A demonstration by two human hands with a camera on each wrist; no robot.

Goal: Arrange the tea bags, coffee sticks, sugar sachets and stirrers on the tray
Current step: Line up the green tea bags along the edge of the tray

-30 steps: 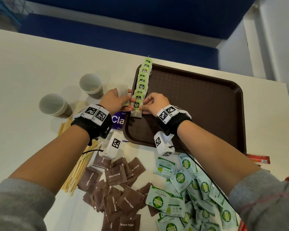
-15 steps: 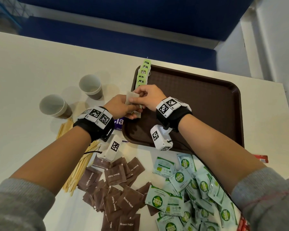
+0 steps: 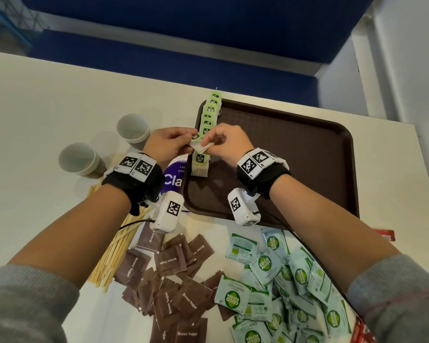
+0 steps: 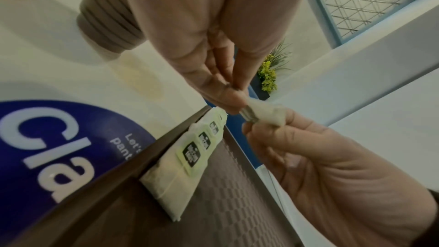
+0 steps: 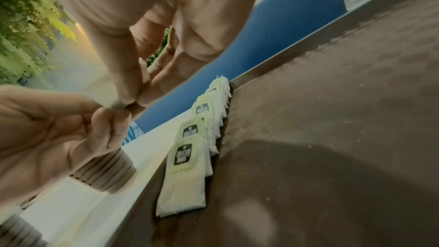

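A row of tea bags point(image 3: 206, 125) with green tags lies overlapping along the left edge of the brown tray point(image 3: 295, 164). Just above the row's near half, my left hand point(image 3: 191, 141) and right hand point(image 3: 206, 144) pinch one loose tea bag point(image 3: 199, 146) between them. In the left wrist view the left fingertips point(image 4: 234, 100) hold one end of the crumpled tea bag point(image 4: 266, 114). The right thumb and finger point(image 5: 133, 99) pinch it in the right wrist view. Brown sugar sachets point(image 3: 174, 280), green sugar sachets point(image 3: 282, 276) and wooden stirrers point(image 3: 114, 248) lie on the table near me.
Two paper cups point(image 3: 133, 129) point(image 3: 78, 158) stand left of the tray. A purple round sticker point(image 3: 174, 178) lies beside the tray's left rim. A red stick packet point(image 3: 384, 235) shows at the tray's right near corner. The table's far edge runs behind the tray.
Both hands left the near end of the row and rose. The right hand joined the left on the loose tea bag, and they hold it together above the row.
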